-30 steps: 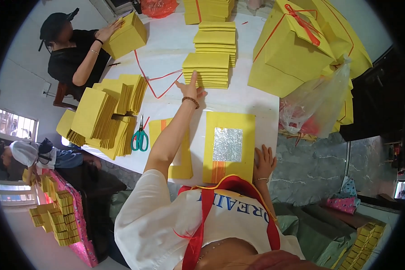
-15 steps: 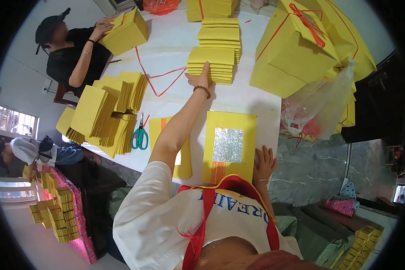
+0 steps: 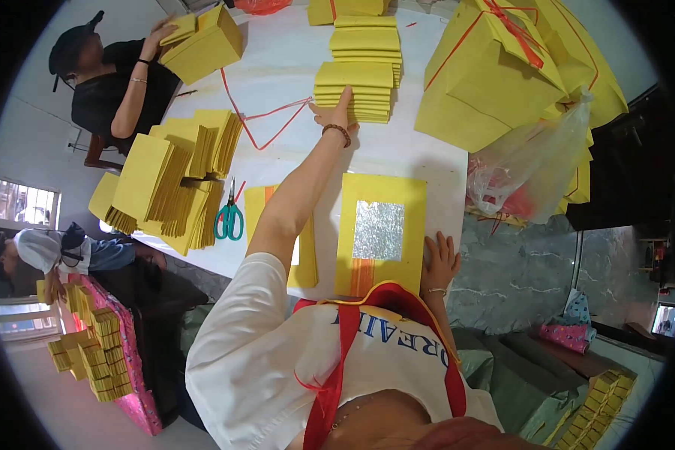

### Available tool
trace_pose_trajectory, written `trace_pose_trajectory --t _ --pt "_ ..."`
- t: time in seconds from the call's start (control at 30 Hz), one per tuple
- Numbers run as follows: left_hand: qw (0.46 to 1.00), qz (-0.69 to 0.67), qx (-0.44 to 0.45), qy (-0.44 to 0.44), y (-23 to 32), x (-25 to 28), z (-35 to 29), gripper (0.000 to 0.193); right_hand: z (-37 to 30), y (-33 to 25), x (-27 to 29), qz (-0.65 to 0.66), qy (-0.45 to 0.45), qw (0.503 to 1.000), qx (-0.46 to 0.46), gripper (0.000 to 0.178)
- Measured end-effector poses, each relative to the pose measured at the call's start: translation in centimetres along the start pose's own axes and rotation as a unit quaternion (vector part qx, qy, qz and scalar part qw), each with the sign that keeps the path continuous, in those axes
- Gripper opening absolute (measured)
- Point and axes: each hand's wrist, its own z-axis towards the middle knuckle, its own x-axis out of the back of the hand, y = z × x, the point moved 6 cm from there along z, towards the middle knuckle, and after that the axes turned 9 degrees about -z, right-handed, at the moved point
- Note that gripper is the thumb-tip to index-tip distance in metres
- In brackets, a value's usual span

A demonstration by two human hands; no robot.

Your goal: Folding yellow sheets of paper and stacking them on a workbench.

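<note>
My left hand [image 3: 333, 118] reaches far over the table and rests on the near end of a stack of folded yellow paper [image 3: 354, 75]. Its thumb and forefinger are spread against the folds. By the table's right edge lies my right hand [image 3: 442, 262], fingers apart and holding nothing, beside a flat yellow sheet stack [image 3: 382, 189]. A silver foil square [image 3: 379, 231] and an orange strip mark its top sheet. Partly under my left forearm is another pile of yellow sheets [image 3: 303, 276]. Green-handled scissors [image 3: 229, 222] lie left of it.
Folded yellow bundles [image 3: 146, 176] stand at the table's left. Red string [image 3: 240, 116] lies behind them. A big tied yellow block [image 3: 480, 82] and a clear plastic bag [image 3: 529, 169] are at right. A co-worker [image 3: 105, 90] handles a yellow box-shaped bundle [image 3: 206, 49] at far left.
The view has shifted slightly, so the table's things sit higher. Both my hands keep nearly the same places. The co-worker's hand has lifted a small yellow folded piece above the box-shaped bundle.
</note>
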Motion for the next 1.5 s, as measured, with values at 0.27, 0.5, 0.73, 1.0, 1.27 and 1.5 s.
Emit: trace_pose_trajectory --t 0.27,0.5,0.73,1.0,1.27,1.5 --pt "0.988 0.009 0.097 -0.118 0.4 5.1 -0.4 0.090 1.0 0.1 -0.4 0.000 0.002 1.000 0.014 0.041" --pt "0.952 0.093 0.008 -0.293 -0.6 13.6 -10.8 0.052 1.0 1.3 -1.3 0.013 -0.033 0.999 0.010 0.037" --pt "0.924 0.108 -0.093 -0.356 -7.7 15.3 -19.9 0.068 1.4 -3.7 -0.7 0.659 -0.157 0.736 0.012 0.051" --pt "0.928 0.042 -0.017 -0.369 -8.3 14.6 -20.8 0.068 1.2 -3.8 -0.7 0.717 -0.154 0.676 -0.076 0.052" --pt "0.900 0.077 -0.054 -0.425 -9.2 13.2 -20.2 0.074 0.8 -2.8 0.1 0.709 -0.118 0.694 -0.039 0.049" --pt "0.899 0.122 -0.120 -0.404 -7.8 13.3 -20.2 0.073 0.7 -2.1 0.6 0.622 -0.092 0.777 0.005 0.049"
